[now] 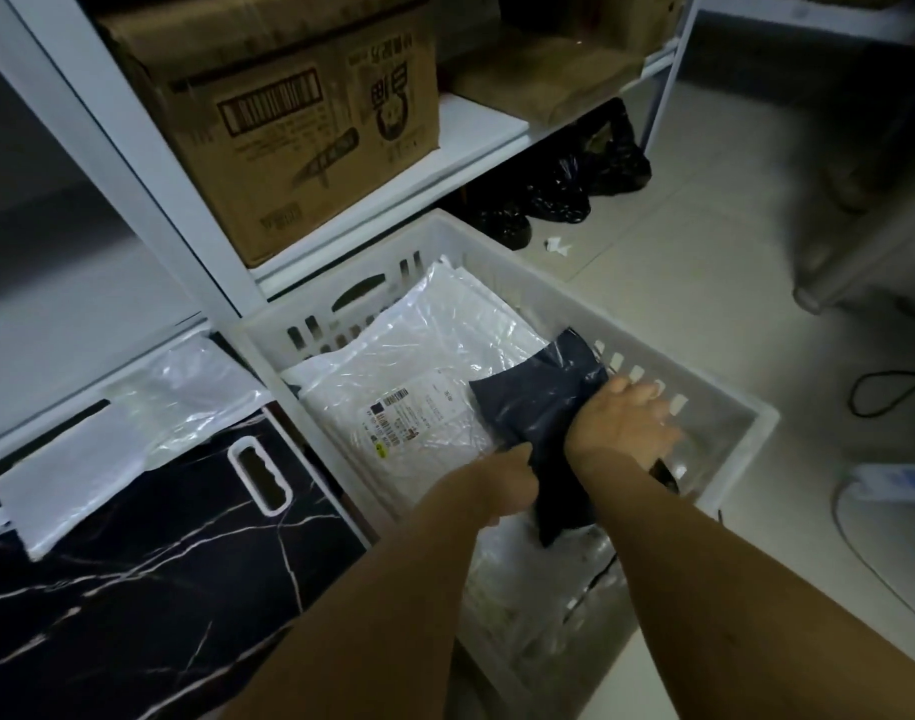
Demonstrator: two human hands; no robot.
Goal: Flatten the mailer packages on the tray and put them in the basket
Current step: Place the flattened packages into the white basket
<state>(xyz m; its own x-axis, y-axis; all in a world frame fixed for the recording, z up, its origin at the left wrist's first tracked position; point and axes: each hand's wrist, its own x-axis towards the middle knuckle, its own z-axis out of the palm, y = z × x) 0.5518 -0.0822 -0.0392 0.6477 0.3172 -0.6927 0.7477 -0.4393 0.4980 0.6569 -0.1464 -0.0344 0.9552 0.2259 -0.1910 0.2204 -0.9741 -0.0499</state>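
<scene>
A white plastic basket [502,262] stands on the floor with several flat white mailers [419,366] inside. On top of them, at the basket's right side, lies a dark navy mailer [538,402]. My left hand [502,480] grips its near left edge with curled fingers. My right hand [624,423] lies against its right edge beside the basket wall, back up, fingers stretched out straight. To the left, a black marble-patterned tray [149,563] carries a white mailer [76,459] and a clear one [185,392].
A white metal shelf [476,132] holds a cardboard box [289,111] just behind the basket. Black plastic bags [559,194] sit under the shelf. Cables [881,387] and a power strip [897,483] lie on the tiled floor to the right.
</scene>
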